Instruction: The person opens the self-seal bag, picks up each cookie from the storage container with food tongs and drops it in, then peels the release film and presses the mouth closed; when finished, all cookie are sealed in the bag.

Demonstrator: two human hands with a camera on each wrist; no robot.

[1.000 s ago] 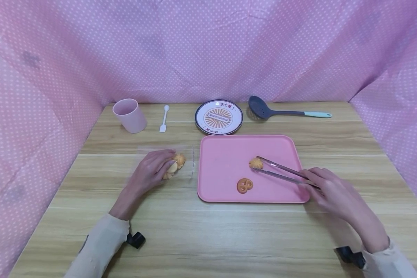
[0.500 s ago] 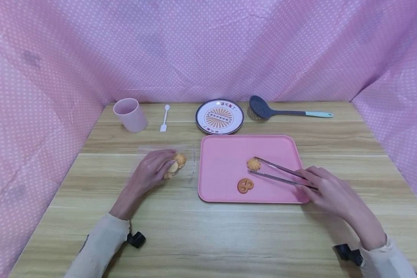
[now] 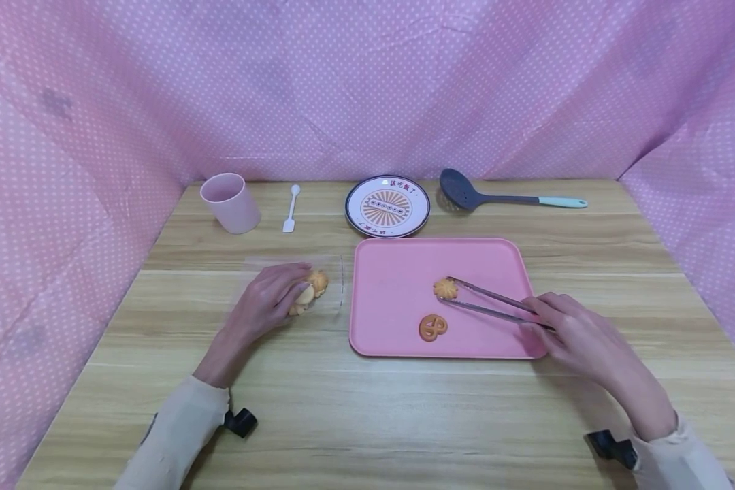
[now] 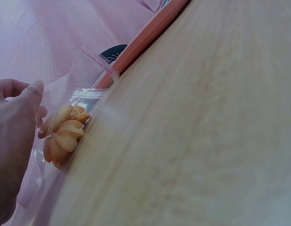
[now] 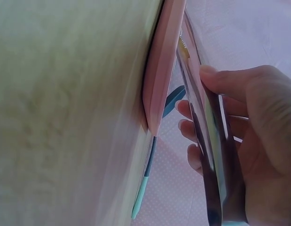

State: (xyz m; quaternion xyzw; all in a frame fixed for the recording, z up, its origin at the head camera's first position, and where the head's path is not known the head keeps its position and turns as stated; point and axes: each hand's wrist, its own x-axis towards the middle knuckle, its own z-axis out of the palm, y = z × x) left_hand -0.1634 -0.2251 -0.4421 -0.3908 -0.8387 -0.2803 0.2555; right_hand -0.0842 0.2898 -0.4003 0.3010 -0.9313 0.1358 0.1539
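Observation:
In the head view, my left hand (image 3: 269, 292) holds a clear plastic bag (image 3: 333, 272) with several ridged cookies (image 3: 317, 282) inside. The left wrist view has the thumb and fingertips at the bag's film, just above the cookies (image 4: 65, 136). My right hand (image 3: 578, 333) grips metal tongs (image 3: 496, 313), its thumb on one arm and its fingers round the other in the right wrist view. On the pink tray (image 3: 392, 258), the tongs' tips stand on either side of a flower-shaped cookie (image 3: 446, 288). Nearer me on the tray lies a brown pretzel-shaped cookie (image 3: 433, 328).
Behind the tray sits a patterned plate (image 3: 387, 207). A dark skimmer (image 3: 508, 199) with a mint handle end lies at the back right. The pink cup (image 3: 231, 204) and a small white spoon (image 3: 291, 209) are at the back left. A pink dotted curtain (image 3: 367, 88) surrounds the table.
The tongs and the flower-shaped cookie have shifted slightly left on the tray, and my right hand came along with them. My left hand stays in place at the bag.

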